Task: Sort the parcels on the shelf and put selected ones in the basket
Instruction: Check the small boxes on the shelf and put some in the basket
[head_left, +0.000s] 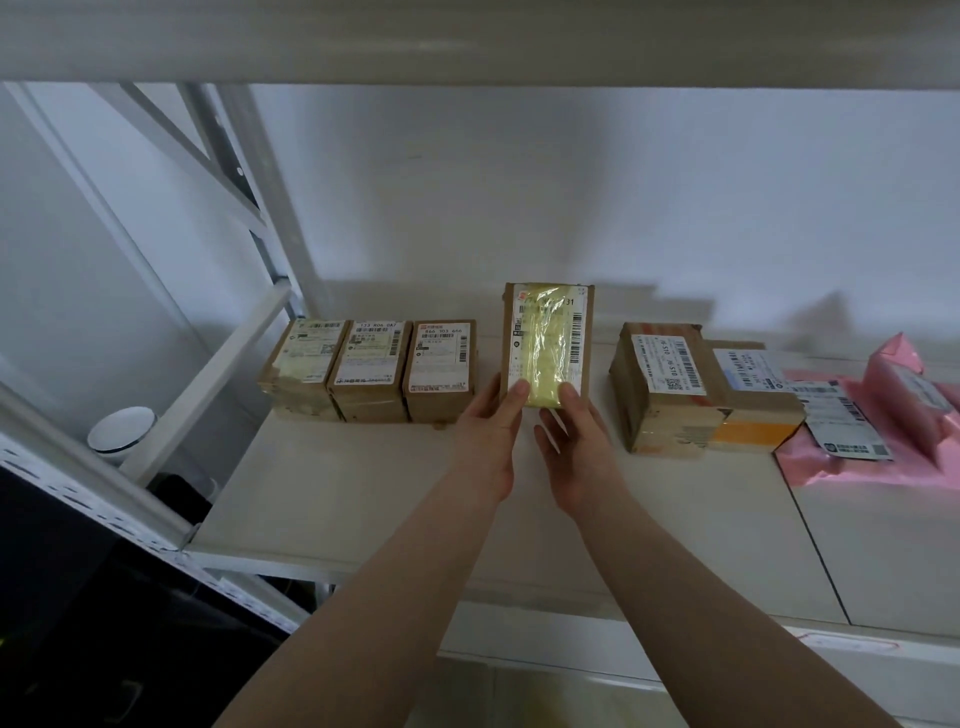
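Fingers (521, 391) of the left hand (491, 431) and right hand (571, 441) clamp the near end of the yellow-taped cardboard parcel (548, 343), whose long axis extends away from them above the shelf (363, 493).

Two bare forearms are seen rising from the lower edge of the view, each ending in a bare hand: the left hand (488, 421) and the right hand (571, 441). No sleeve, glove, watch, ring or band is worn on either; the forearms are uncovered from the wrists down to where they are cut off by the frame. The fingers are slender, with short, plain nails seen on the left thumb (519, 391) and on the right fingertip (569, 393) beside it. The arms are slim and smooth, widening steadily behind each wrist. Nothing else of the person is shown.
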